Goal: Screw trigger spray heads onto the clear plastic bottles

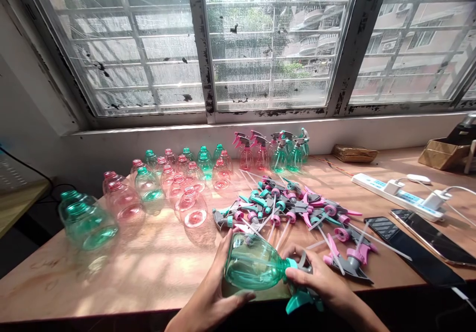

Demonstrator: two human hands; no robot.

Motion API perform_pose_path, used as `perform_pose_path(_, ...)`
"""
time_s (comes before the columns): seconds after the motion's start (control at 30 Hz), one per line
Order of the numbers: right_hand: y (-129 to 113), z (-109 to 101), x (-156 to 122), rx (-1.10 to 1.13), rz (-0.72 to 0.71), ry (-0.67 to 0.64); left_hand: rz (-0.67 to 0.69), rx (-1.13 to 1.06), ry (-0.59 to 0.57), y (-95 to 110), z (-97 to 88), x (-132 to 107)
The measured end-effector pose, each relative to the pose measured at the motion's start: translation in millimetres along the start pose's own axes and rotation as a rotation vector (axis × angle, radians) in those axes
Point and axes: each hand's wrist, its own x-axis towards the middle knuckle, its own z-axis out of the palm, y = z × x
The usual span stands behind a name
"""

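Note:
A translucent green spray bottle lies tilted on its side between my hands, above the table's front edge. My left hand is wrapped round the bottle's base end, thumb below. At the neck, my right hand grips the green and grey spray head, its fingers closed about the collar. A pale tube shows through the bottle wall. Just beyond lies a heap of loose pink, green and grey spray heads with white tubes sticking out.
Several open pink bottles and green bottles stand at the left. Bottles with heads fitted stand by the wall. At the right are a power strip, two phones and a brown packet on the wooden table.

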Motion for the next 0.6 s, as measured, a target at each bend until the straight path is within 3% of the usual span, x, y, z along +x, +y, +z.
perform_pose_path(0.27,1.1,0.5,0.7,0.094,0.003,-0.018,0.065,0.001,0.056,12.5,5.3,7.7)
perform_pose_path(0.6,3.8,-0.1,0.3,0.041,-0.008,0.001,-0.01,-0.007,0.028,-1.3,1.8,3.5)
